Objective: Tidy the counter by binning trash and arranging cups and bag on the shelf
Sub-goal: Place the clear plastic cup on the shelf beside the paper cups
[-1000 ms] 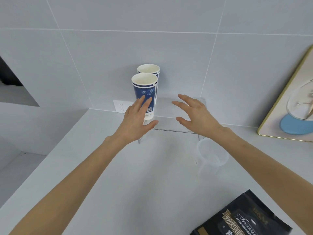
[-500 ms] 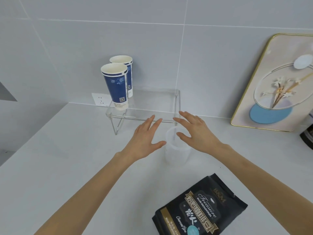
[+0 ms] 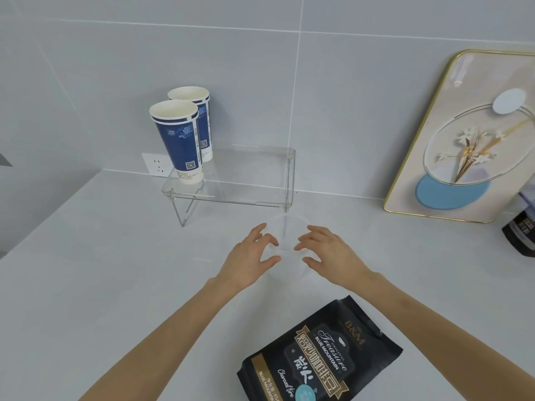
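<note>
The left hand [image 3: 251,257] and the right hand [image 3: 327,256] reach in from the bottom of the view and flank a clear plastic cup [image 3: 288,241] that stands upright on the pale grey surface [image 3: 95,270]. Both hands are open, fingers spread and curved toward the cup's wall, one at its 9 o'clock and the other at its 3 o'clock. The fingertips sit at or just beside the plastic, but whether they actually press on it cannot be told, because the cup is see-through and faint against the surface.

At 12 o'clock from the cup, just beyond it, stands a clear acrylic shelf [image 3: 246,183] on thin legs, set against the tiled wall. Two tall blue-and-white paper cups are upright on its left end: the front paper cup [image 3: 179,143] near the shelf's front corner, the rear paper cup [image 3: 199,123] just behind it and close to the wall. The rest of the shelf top is bare.

At 6 o'clock from the hands, near the bottom edge, a black coffee bag [image 3: 321,351] with gold lettering lies flat on the surface, tilted.

At 2 o'clock, a gold-framed picture [image 3: 469,140] leans on the wall. A white wall socket [image 3: 156,164] sits at 10 o'clock, behind the shelf's left side. A dark package [image 3: 521,233] is partly cut off at the right edge.
</note>
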